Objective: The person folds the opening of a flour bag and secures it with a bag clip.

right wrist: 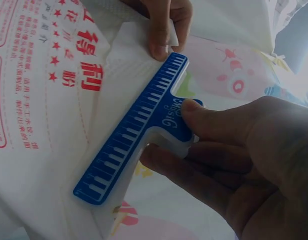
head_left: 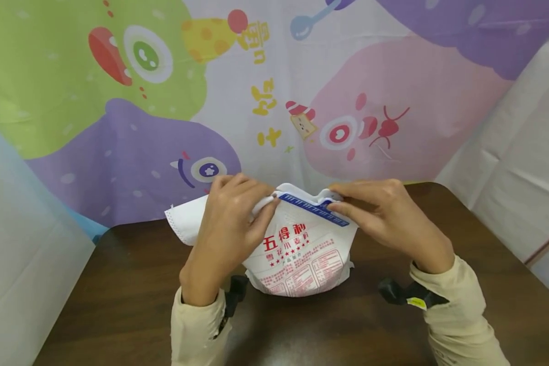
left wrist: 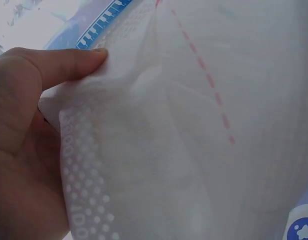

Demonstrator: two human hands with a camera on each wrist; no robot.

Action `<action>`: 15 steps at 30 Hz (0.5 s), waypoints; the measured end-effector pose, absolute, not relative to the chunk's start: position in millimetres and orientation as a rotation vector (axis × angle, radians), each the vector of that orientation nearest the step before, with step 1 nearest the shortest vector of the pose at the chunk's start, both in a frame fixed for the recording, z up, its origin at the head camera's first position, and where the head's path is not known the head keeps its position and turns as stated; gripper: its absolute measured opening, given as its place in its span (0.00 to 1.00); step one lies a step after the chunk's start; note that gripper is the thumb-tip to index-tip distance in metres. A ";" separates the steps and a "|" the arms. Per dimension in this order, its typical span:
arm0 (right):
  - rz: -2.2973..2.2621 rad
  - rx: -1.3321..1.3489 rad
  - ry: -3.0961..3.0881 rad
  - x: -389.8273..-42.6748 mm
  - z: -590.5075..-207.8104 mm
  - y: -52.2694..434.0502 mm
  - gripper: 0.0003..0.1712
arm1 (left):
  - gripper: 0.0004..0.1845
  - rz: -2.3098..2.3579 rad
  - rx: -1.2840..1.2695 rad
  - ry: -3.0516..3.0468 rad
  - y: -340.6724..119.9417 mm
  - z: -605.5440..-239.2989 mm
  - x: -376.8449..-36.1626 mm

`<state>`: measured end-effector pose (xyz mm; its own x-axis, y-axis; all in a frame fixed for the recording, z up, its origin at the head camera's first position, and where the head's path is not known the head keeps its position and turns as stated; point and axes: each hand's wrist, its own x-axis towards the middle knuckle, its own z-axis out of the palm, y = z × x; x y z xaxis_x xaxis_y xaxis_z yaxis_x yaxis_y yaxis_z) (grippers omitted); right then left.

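Note:
A white flour bag (head_left: 285, 274) with red printing sits on the table, its top folded over. A loose flap (head_left: 185, 222) of the bag sticks out to the left. My left hand (head_left: 231, 218) pinches the bag's folded top between thumb and fingers, as the left wrist view also shows. A blue bag clip (right wrist: 136, 132) with a piano-key pattern lies along the fold at the right. My right hand (right wrist: 234, 145) pinches its handle, thumb on the front and fingers behind. The clip's back jaw is mostly hidden by the bag.
The dark wooden table (head_left: 132, 284) extends around the bag. A printed cartoon cloth (head_left: 274, 91) hangs right behind its far edge, with pale cloth (head_left: 16, 244) at the left. Each wrist carries a black camera mount (head_left: 395, 292).

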<state>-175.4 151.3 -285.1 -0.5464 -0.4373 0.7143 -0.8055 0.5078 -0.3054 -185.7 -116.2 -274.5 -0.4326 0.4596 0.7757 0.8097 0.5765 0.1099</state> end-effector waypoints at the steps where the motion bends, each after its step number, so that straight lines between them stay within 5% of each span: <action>1: 0.853 1.020 -2.187 -174.9 -284.7 151.7 0.19 | 0.04 -0.611 -1.008 -2.090 -115.7 -274.0 -184.6; 15: 0.851 1.026 -2.256 -176.3 -285.0 152.4 0.19 | 0.04 -0.565 -0.834 -2.167 -114.1 -269.2 -173.6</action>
